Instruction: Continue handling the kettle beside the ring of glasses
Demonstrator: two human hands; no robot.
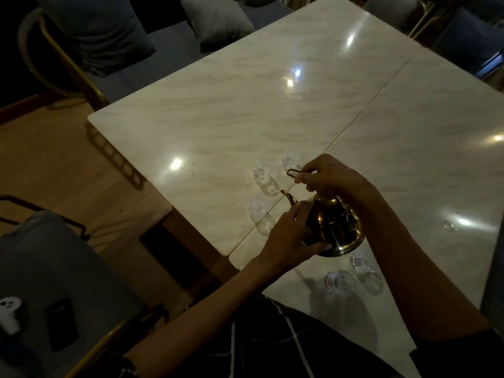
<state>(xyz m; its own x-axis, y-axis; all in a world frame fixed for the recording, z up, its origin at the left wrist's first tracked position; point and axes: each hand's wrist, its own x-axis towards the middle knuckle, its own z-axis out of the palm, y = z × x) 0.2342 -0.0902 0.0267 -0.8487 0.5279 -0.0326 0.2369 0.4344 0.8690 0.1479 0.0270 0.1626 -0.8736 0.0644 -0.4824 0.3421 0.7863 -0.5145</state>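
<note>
I see a shiny gold teapot [334, 227] near the close edge of the pale marble table [245, 105], tipped a little with its spout [288, 197] pointing away to the left. My view shows the left hand [289, 238] against the side of the pot, with the fingers spread over the front by the spout and the thumb curled under the bottom edge, so the hand holds the pot. The right hand [331, 177] is above the pot. Its fingers are curled tight around the thin wire handle [293, 172], and the loop end of the wire sticks out past the fingertips. Small clear glass cups stand around the pot. One cup [261, 169] and another cup [290, 159] are just past the spout, and a third cup [259, 205] is right beside the spout on the left. Two more, a near cup [339, 282] and a last cup [360, 261], sit close to the pot's bottom on my side (they are see-through and hard to pick out in this dim light). Bright spots of light shine on the table top. A grey cushion [215, 20] lies on the seat far behind the table. On the left, a grey chair seat [54, 268] has a small white thing [9, 313] and a dark thing [62, 323] lying on it.
</note>
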